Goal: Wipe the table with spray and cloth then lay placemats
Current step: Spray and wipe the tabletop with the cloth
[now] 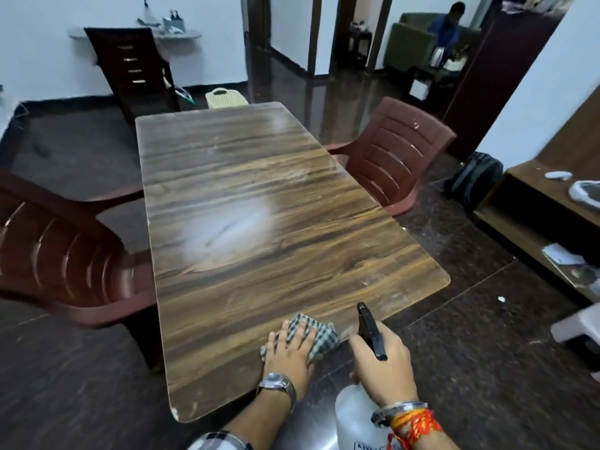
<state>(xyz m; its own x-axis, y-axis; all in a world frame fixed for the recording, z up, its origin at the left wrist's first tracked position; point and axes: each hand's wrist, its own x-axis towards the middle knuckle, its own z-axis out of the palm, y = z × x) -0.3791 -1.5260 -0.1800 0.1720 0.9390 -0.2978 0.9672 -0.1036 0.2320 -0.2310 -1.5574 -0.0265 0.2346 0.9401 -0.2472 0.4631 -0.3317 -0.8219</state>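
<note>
Left hand (291, 347) lies flat, fingers spread, palm pressing a checked cloth (319, 336) onto the table (259, 196) at its near edge, toward the near right corner. The hand grips nothing; it only bears down. A metal watch (276, 383) sits on that wrist.

Right hand (383, 365) is closed around the neck of a spray bottle (357, 417), held just off the table's near edge, over the floor. The black trigger head (371, 329) points toward the tabletop. The bottle body is pale and translucent. A label low on it carries dark print, cut off by the frame edge and not readable. Orange threads and a metal bangle (409, 417) ring that wrist.

The table is a long wood-grain rectangle with rounded corners. Its top is bare apart from the cloth. A pale misty patch (224, 228) shows near the table's middle. The near left corner looks chipped, whitish.

One brown plastic armchair (396, 154) stands at the table's right long side, touching or nearly touching the edge. Another (58, 254) stands at the left long side, its arm against the edge. A dark wooden chair (136, 69) stands beyond the far end, clear of it. A cream plastic stool (224, 97) sits just past the far edge.

Open dark floor runs along the right side of the table toward a low wooden unit (532, 203) and a black backpack (474, 177). Placemats are not in sight. A person (446, 27) sits far beyond the table, in the next room.
</note>
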